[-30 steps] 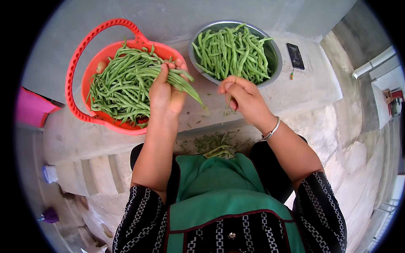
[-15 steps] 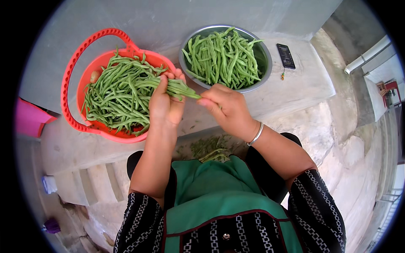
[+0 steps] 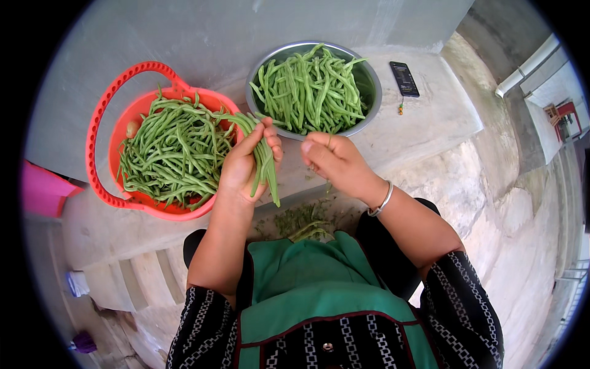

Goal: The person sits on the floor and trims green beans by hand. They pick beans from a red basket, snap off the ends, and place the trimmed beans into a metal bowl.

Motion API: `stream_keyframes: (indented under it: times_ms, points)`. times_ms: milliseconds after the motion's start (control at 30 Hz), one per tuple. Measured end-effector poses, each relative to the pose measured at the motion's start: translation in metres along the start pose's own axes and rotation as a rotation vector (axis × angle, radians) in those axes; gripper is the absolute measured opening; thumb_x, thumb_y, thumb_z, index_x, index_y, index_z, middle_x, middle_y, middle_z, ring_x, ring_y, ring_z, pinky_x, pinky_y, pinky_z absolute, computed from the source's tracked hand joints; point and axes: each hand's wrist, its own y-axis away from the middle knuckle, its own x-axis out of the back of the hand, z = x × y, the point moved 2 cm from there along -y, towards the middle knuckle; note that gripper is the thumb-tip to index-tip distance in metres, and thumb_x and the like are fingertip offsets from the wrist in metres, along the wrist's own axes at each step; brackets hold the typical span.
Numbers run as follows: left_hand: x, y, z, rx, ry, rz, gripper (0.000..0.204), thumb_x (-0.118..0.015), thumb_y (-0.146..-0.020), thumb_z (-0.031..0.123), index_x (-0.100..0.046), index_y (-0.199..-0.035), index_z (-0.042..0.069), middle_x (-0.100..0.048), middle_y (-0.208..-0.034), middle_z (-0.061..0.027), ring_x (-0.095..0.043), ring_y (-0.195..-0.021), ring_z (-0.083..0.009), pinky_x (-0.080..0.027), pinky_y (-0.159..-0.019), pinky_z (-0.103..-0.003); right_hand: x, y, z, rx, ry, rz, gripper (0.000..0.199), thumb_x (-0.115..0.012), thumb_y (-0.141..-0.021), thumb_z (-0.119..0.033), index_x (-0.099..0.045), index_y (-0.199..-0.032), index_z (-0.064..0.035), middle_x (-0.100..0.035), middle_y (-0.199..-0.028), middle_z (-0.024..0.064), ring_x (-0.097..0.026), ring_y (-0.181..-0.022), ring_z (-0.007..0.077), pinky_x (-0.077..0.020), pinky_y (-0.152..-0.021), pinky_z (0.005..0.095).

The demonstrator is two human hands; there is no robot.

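My left hand (image 3: 238, 169) is closed around a small bunch of green beans (image 3: 265, 167), their lower ends slanting down past the fingers. To its right, apart from the bunch, my right hand (image 3: 341, 161) is curled in a pinch; thin green bean scraps (image 3: 329, 140) show at its fingers. A red plastic basket (image 3: 215, 98) with a looped handle stands at the left, heaped with green beans (image 3: 172, 150). Behind my hands, a metal bowl (image 3: 376, 92) holds a pile of straighter green beans (image 3: 310, 89).
Both containers stand on a concrete ledge (image 3: 424, 132) against a grey wall. A black phone (image 3: 404, 79) with a beaded charm lies right of the bowl. Bean scraps (image 3: 307, 224) lie below, beyond my green apron (image 3: 301, 264). A pink object (image 3: 43, 187) is at far left.
My right hand has come away from the bunch's tip. My left hand has tilted the bunch, so its ends now point downward. The whole view has shifted slightly.
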Motion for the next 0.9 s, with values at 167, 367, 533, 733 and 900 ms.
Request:
stream_keyframes:
  times_ms: [167,367,533,733,900]
  points:
    - [-0.003,-0.026,-0.012,0.013,-0.332,0.161,0.027,-0.05,-0.094,0.008,-0.048,-0.12,0.0,-0.059,-0.095,-0.0084,-0.062,-0.085,-0.0187,-0.055,-0.074,-0.032,0.023,-0.012,0.002,-0.151,-0.41,0.131,0.024,-0.047,-0.095,-0.025,-0.055,-0.081,-0.0068,-0.05,-0.068,-0.0015,-0.04,-0.053,0.0069,-0.031,-0.048,0.0223]
    - [-0.037,-0.153,0.03,0.157,-0.55,0.022,0.042,-0.053,-0.093,0.024,-0.045,-0.125,-0.002,-0.057,-0.117,-0.0176,-0.06,-0.102,-0.0261,-0.049,-0.091,-0.038,0.066,-0.077,-0.014,0.013,-0.507,0.335,0.02,-0.049,-0.094,-0.022,-0.058,-0.086,-0.0058,-0.05,-0.07,-0.0009,-0.041,-0.052,0.0062,-0.0311,-0.045,0.0213]
    - [-0.038,-0.158,0.017,-0.067,-0.964,0.372,0.06,-0.054,-0.093,0.032,-0.031,-0.136,-0.004,-0.036,-0.141,-0.0236,-0.037,-0.131,-0.031,-0.027,-0.11,-0.043,0.092,-0.095,0.007,-0.039,-0.335,0.41,0.021,-0.05,-0.093,-0.022,-0.059,-0.085,-0.0055,-0.049,-0.069,-0.0019,-0.042,-0.054,0.0053,-0.0301,-0.045,0.0201]
    - [-0.026,-0.075,0.002,-0.105,-0.806,0.222,0.048,-0.053,-0.094,0.022,-0.039,-0.133,-0.003,-0.053,-0.125,-0.0151,-0.051,-0.117,-0.0241,-0.038,-0.1,-0.037,0.057,-0.082,0.008,-0.118,-0.085,0.136,0.02,-0.049,-0.093,-0.02,-0.06,-0.083,-0.0056,-0.049,-0.067,-0.0029,-0.041,-0.055,0.0049,-0.0332,-0.048,0.0208]
    - [-0.014,-0.014,-0.002,-0.155,-1.026,0.101,0.034,-0.052,-0.094,0.015,-0.052,-0.125,0.0,-0.057,-0.118,-0.0106,-0.054,-0.11,-0.0198,-0.042,-0.095,-0.033,0.004,-0.049,0.011,-0.009,0.384,-0.223,0.021,-0.057,-0.086,-0.02,-0.064,-0.093,-0.0014,-0.063,-0.083,0.0088,-0.059,-0.072,0.0166,-0.0475,-0.067,0.0308]
